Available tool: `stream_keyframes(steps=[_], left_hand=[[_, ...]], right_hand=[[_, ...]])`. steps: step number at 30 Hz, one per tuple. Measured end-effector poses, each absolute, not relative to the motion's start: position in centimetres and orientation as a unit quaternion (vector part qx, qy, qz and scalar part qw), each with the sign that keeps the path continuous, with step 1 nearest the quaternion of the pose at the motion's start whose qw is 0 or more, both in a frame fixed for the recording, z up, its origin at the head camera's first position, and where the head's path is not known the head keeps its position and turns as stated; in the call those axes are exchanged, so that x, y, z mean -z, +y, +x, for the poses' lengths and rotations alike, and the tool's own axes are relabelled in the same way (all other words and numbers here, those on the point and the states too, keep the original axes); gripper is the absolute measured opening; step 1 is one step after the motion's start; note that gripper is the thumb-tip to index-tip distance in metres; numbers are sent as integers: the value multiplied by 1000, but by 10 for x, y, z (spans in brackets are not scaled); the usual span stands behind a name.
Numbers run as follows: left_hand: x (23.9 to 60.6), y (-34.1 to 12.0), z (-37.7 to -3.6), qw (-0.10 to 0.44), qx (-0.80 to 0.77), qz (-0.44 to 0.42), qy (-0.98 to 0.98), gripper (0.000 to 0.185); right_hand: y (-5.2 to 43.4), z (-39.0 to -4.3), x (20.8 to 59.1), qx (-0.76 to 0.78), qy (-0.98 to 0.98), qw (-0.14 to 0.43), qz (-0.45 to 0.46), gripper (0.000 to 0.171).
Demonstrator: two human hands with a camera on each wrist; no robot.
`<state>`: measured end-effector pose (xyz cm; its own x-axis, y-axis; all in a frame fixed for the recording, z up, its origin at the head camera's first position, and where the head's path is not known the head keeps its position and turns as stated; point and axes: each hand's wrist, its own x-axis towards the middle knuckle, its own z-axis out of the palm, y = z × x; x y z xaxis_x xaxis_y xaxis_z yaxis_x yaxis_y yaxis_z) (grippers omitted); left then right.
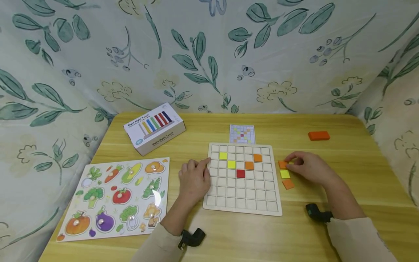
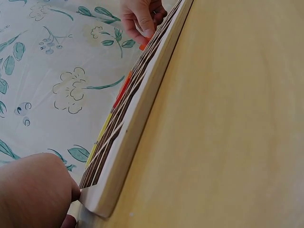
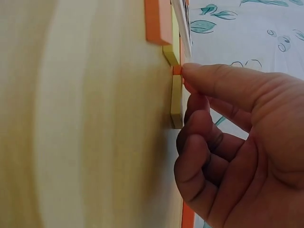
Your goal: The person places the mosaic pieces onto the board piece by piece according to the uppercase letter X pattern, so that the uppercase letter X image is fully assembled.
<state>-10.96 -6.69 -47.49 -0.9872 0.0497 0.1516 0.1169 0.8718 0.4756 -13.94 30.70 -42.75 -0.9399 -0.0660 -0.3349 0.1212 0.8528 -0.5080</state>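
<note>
Pinching the farthest orange tile [image 1: 281, 165] at its right side, the right hand [image 1: 309, 167] has its thumb and forefinger together at the tips, the other fingers curled in toward the palm. The tile is first in a short row just right of the wooden grid board [image 1: 222, 202]; a yellow tile [image 1: 285, 174] comes next on the near side, then a second orange tile [image 1: 288, 184], set a bit askew.

Across from it, the left hand [image 1: 194, 182] lies at the board's left side, its forefinger stretched out to touch the edge, the thumb apart from it and the remaining fingers loosely bent.

On the grid, five squares are filled. I can see two yellow pieces [image 1: 223, 155] stepping from far left toward the middle, two orange pieces [image 1: 258, 158] stepping in from far right, and one red piece [image 1: 240, 174] where the two lines meet. A small pattern card [image 1: 242, 133] lies against the board's far edge.

Farther out, an orange-red block [image 1: 319, 136] sits at the far right of the wooden table [image 1: 360, 174]. Over on the left is a vegetable puzzle [image 1: 109, 185], and beyond it a white box [image 1: 154, 128] rests at an angle. Leafy, flowered fabric [image 1: 203, 69] hangs behind everything.
</note>
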Motion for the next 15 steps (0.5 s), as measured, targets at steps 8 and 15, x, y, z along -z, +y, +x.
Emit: stream_keyframes(steps=[8, 15], left_hand=[[475, -68, -110, 71, 247, -44, -965, 37], [475, -68, -110, 69, 248, -43, -965, 37]], right_hand=[[309, -142, 428, 265, 947, 178, 23, 38], [305, -142, 426, 262, 945, 193, 22, 42]])
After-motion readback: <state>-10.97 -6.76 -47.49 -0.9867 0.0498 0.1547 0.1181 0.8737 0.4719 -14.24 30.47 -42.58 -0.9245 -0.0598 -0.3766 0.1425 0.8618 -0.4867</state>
